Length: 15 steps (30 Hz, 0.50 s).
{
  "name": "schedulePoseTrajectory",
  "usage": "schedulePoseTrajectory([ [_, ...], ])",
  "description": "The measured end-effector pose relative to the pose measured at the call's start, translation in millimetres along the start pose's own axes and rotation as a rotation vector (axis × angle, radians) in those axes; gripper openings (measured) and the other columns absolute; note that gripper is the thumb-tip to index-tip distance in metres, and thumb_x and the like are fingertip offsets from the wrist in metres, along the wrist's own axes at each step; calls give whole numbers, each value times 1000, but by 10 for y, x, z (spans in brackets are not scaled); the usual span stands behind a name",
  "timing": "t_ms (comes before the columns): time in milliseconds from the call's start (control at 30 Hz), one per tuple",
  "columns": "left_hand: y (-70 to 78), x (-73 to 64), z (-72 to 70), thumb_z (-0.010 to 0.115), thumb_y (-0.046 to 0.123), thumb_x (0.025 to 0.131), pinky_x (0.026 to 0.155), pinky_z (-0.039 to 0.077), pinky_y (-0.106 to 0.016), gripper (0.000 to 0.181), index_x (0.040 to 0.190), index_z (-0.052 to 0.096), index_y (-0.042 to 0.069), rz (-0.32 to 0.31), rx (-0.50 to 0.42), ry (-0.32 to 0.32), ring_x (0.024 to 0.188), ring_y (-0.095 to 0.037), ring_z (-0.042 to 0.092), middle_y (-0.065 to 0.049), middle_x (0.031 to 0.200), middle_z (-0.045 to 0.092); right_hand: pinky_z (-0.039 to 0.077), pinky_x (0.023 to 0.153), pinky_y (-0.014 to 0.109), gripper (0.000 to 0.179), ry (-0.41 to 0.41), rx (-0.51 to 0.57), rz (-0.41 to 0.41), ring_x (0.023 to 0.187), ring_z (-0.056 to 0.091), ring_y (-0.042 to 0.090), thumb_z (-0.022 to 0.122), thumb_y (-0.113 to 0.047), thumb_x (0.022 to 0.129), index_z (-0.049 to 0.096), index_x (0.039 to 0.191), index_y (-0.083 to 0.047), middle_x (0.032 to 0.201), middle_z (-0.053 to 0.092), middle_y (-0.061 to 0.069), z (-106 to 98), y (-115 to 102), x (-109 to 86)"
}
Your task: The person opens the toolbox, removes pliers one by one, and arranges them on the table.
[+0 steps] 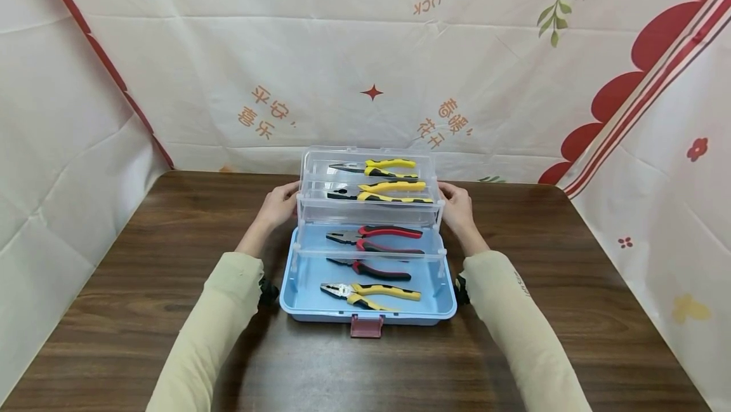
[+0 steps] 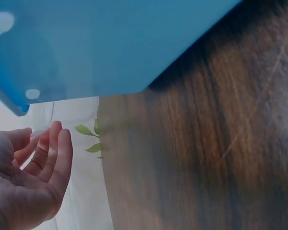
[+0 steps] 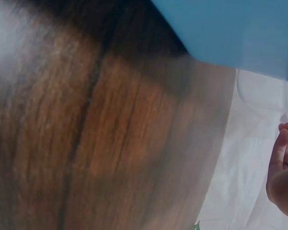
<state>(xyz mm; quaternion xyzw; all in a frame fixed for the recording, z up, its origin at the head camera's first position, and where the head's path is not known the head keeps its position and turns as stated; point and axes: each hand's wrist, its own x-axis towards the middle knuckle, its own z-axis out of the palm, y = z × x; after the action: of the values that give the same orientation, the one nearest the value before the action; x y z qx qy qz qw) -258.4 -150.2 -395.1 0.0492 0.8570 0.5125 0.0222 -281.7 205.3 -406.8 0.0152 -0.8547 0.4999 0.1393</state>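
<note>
A light blue toolbox (image 1: 297,294) stands open, with clear stepped trays (image 1: 314,214) raised over its rear half. My left hand (image 1: 278,204) pinches the left edge of the clear lid (image 2: 44,115), thumb opposite curled fingers. On the other side, my right hand (image 1: 459,210) holds the lid's right edge; part of it is cut off in the right wrist view. Long-nose pliers (image 1: 394,163) and yellow-black pliers (image 1: 394,197) lie toward the back. Red-handled pliers (image 1: 394,232) show lower down, with dark-handled pliers (image 1: 382,273) and yellow combination pliers (image 1: 388,291) in front.
The toolbox rests on a dark wooden table (image 1: 114,310). A dark red latch (image 1: 367,326) hangs at its front. Behind the table rises a white printed cloth (image 1: 354,50), with more cloth on both sides.
</note>
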Motion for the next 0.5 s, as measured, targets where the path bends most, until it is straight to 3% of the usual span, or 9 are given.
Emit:
schedulePoseTrajectory([
  [333, -23, 42, 35, 38, 15, 96, 70, 49, -39, 39, 131, 39, 0, -55, -9, -15, 72, -22, 56, -20, 96, 56, 43, 77, 38, 27, -43, -63, 29, 91, 52, 25, 48, -12, 89, 60, 109, 2, 102, 60, 18, 42, 73, 15],
  [500, -49, 65, 44, 40, 15, 95, 64, 48, -32, 37, 128, 44, -2, -53, 39, -5, 69, -24, 57, -19, 90, 58, 44, 75, 40, 26, -44, -89, 33, 89, 53, 27, 49, -10, 89, 60, 109, 3, 100, 60, 19, 80, 113, 7],
])
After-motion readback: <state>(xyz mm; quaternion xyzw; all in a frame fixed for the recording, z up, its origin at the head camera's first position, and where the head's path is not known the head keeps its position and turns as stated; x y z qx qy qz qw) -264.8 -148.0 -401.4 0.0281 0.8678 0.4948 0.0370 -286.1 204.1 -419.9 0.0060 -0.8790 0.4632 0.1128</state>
